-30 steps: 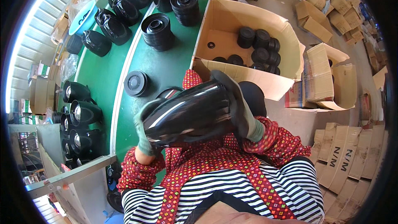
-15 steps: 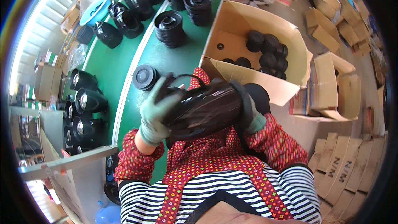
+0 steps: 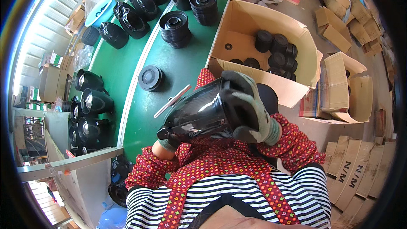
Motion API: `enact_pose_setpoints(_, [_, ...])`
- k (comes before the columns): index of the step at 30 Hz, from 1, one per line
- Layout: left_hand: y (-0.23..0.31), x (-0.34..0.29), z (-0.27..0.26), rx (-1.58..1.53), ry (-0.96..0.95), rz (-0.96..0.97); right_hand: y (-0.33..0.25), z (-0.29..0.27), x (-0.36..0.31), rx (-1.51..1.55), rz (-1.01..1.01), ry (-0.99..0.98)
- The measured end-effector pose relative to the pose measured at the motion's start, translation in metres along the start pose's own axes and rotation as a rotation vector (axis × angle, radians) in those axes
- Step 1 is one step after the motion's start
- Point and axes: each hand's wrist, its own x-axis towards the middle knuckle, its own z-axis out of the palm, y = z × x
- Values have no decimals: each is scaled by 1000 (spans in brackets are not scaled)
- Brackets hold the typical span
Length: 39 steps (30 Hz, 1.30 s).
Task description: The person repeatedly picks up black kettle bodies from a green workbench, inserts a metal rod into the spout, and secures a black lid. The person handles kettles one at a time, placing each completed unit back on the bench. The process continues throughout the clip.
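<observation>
A glossy black jug (image 3: 193,112) lies tilted on its side in front of my chest, its wide end toward the right. My right hand (image 3: 248,108), in a grey-green glove with dark-coated palm and fingers, is wrapped over that wide end. Under the narrower end, my gloved left hand (image 3: 169,143) holds the jug; most of its fingers are hidden. Just beyond the jug is a thin pale bar (image 3: 171,101). A round black part (image 3: 150,78) lies on the green table (image 3: 131,108) ahead of the hands.
Stacks of round black parts (image 3: 175,29) and several black jugs (image 3: 114,35) stand farther back. More jugs (image 3: 96,101) lie at the left, near a metal rail (image 3: 72,163). An open cardboard box (image 3: 237,21) at the right holds black round parts. A blue basin (image 3: 100,10) stands far left.
My left hand has gone from the jug's upper side to beneath its narrow end. The right hand now covers the wide end. The pale bar has come into fuller view.
</observation>
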Motion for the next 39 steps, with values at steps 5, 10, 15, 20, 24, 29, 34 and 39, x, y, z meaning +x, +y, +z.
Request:
enact_pose_setpoints(5, [-37,-13,-78,417,223,182,4,27,-9,493,386,445])
enact_pose_setpoints(10, [-58,-15,-35,-50,408,-15,18,3,-13,556,733,410])
enact_pose_setpoints(15, [0,-43,-7,601,146,29,61,-65,-8,604,775,91])
enact_pose_setpoints(20, [-35,-72,-129,1476,547,-4,67,-36,13,328,763,-491])
enact_pose_setpoints(24, [-56,-70,-164,1356,368,-181,89,4,-9,143,666,-497])
enact_pose_setpoints(29, [-13,-43,-120,879,460,-187,66,8,-9,275,702,-202])
enact_pose_setpoints(34, [84,6,-26,1093,268,-52,69,-9,51,-299,129,-124])
enact_pose_setpoints(39, [150,46,20,671,-46,-138,144,1,41,-37,140,-363])
